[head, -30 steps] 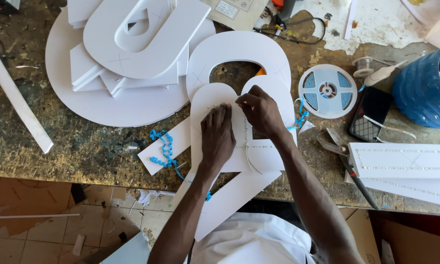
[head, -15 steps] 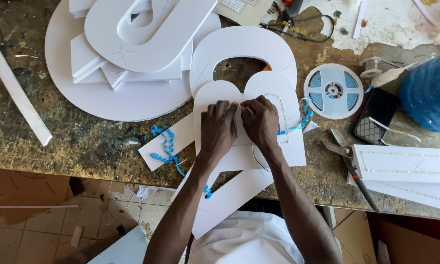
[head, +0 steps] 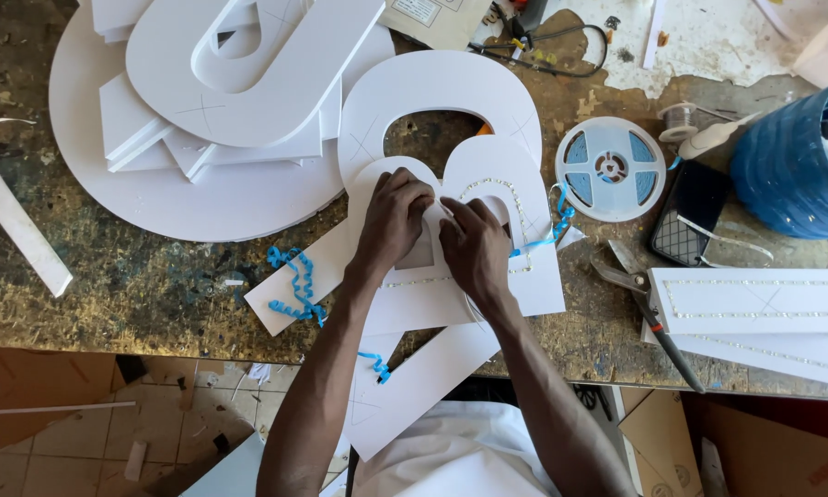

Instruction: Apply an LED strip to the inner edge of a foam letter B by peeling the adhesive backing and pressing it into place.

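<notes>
A: State the position of the workpiece.

B: A white foam-board letter (head: 488,239) lies flat near the front edge of the workbench (head: 138,285), on top of a larger arched letter blank (head: 437,87). A line of small LEDs, an LED strip (head: 515,198), follows its curved face.

A: Condition of the hands?

B: The left hand (head: 394,221) is curled, fingertips pressed down on the letter's inner curve. The right hand (head: 474,248) is likewise bent, fingertips meeting the left at the same spot. Both appear to pinch or press the strip against the board; what lies under the fingers is hidden. Pressing from both sides probably holds the strip on its curve.

A: Adjacent items?

B: Blue backing ribbon (head: 296,285) lies curled left of the letter, and more trails at its right edge. A reel (head: 611,168) with blue windows sits just right of the letter, within reach. Pliers (head: 639,294) lie beyond it, beside a rectangular panel (head: 754,299) already edged with LEDs. A dark phone (head: 695,216) and a blue container (head: 791,156) stand further right. Stacked letter cut-outs (head: 239,64) rest on a white disc (head: 156,193) at the upper left.
</notes>
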